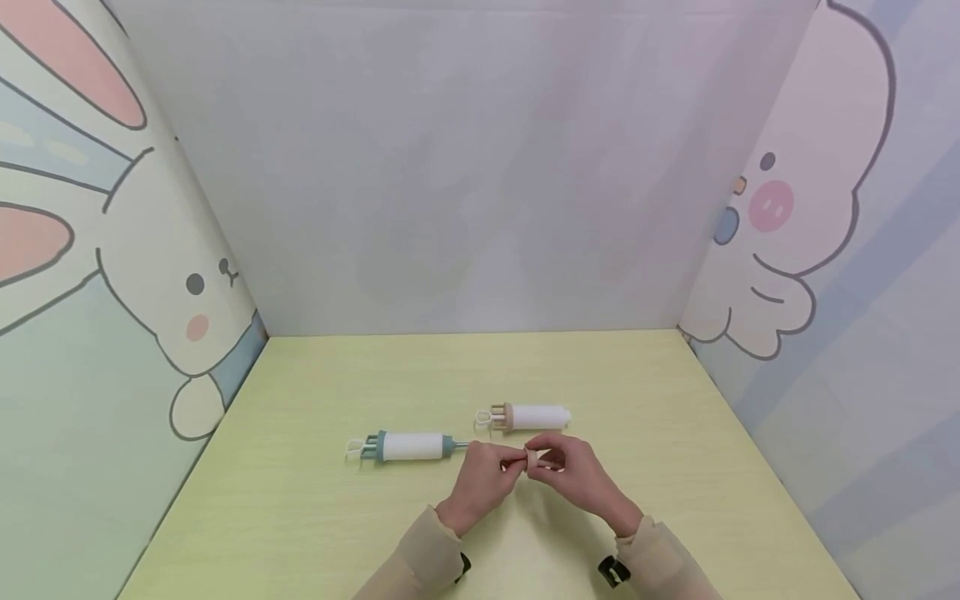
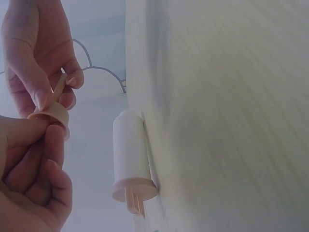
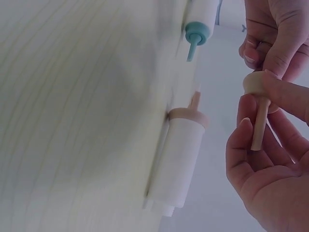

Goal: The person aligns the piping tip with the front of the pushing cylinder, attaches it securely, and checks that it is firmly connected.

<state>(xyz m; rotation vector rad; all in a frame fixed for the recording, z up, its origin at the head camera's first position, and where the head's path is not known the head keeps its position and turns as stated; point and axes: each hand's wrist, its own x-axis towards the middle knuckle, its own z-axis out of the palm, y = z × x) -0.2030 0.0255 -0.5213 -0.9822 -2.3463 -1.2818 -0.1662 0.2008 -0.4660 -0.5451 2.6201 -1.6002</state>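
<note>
Head view — beige nozzle between hands

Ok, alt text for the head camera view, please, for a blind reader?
A person's left hand and right hand hold a small beige piece over a yellow table. On it lie a white tube with teal fittings, left of the hands, and a white tube with a tan collar, beyond them.
</note>
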